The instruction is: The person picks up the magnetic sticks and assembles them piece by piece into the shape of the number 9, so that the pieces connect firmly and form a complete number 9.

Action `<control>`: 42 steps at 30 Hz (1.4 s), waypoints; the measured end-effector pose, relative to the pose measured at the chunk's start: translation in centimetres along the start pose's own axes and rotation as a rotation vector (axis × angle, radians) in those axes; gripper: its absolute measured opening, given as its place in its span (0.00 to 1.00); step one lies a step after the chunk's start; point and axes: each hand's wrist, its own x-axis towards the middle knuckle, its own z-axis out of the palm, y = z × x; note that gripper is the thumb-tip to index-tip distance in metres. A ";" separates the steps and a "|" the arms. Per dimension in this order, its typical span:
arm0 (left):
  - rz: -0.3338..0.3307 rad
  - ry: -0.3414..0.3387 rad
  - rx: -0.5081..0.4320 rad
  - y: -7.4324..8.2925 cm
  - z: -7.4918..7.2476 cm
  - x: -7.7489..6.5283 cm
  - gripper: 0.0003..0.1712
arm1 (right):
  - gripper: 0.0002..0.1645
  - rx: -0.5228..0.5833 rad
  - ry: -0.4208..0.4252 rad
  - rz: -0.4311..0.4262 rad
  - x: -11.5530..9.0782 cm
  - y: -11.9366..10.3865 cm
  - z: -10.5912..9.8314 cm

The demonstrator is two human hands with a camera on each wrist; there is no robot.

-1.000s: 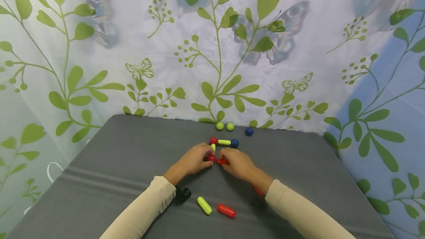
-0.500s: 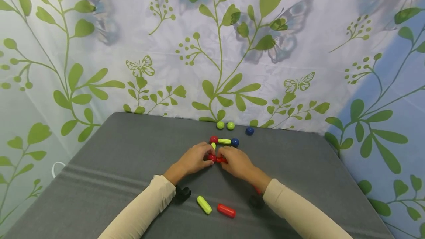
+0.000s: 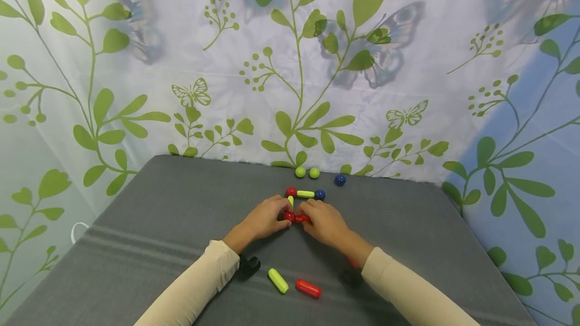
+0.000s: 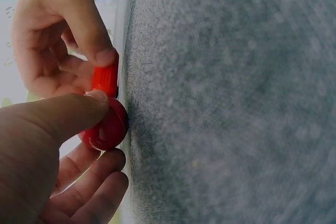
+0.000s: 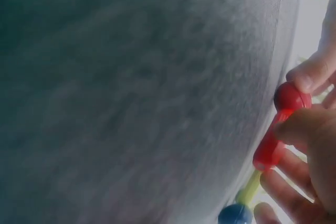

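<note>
My left hand point(image 3: 266, 216) pinches a glossy red ball point(image 4: 107, 129) between thumb and fingers, low over the grey cloth. From the other side my right hand point(image 3: 324, 221) pinches a short red rod point(image 5: 269, 148), whose end meets the ball in both wrist views. Behind the left fingertips a yellow-green rod point(image 3: 291, 199) runs back from that ball toward a second red ball point(image 3: 291, 191). Another yellow-green rod point(image 3: 305, 193) spans from there to a blue ball point(image 3: 319, 194). The fingers hide part of the held pieces.
Two yellow-green balls point(image 3: 300, 172) and a blue ball point(image 3: 340, 179) sit along the table's back edge, before a leaf-print curtain point(image 3: 217, 89). Nearer lie a loose yellow-green rod point(image 3: 278, 280), a red rod point(image 3: 308, 289) and a black object point(image 3: 249, 267) by the left sleeve.
My right hand has brought the red rod slightly left, closing the small gap to the red ball. The left hand keeps its hold, almost still.
</note>
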 end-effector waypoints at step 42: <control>0.084 -0.288 0.423 -0.1 0.4 11.6 0.13 | 0.17 0.051 -0.062 0.378 -11.0 0.9 -4.4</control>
